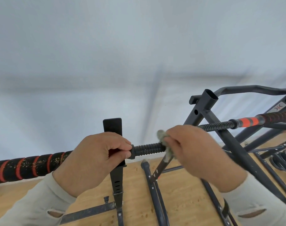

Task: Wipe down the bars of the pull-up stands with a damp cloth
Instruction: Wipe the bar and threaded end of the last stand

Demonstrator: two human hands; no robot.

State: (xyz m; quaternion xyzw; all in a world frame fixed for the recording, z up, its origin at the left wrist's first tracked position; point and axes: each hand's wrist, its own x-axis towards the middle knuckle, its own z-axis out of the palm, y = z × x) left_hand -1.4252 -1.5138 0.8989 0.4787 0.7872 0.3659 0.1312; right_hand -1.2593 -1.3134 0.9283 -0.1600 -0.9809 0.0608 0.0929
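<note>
A long pull-up bar (148, 150) runs left to right; its middle is black ribbed thread, and its ends carry black foam grips with orange stripes (25, 167). My left hand (93, 160) is shut around the bar where the left grip ends. My right hand (197, 152) presses a grey-green cloth (162, 136) around the ribbed part, just right of the left hand. Behind my right hand the bar goes on to the right grip (269, 119).
A black upright post (113, 128) stands behind my left hand. A black tubular stand frame (209, 101) rises at right, with more frame tubes and coiled springs (284, 159) on the wooden floor (179, 201). A white wall fills the background.
</note>
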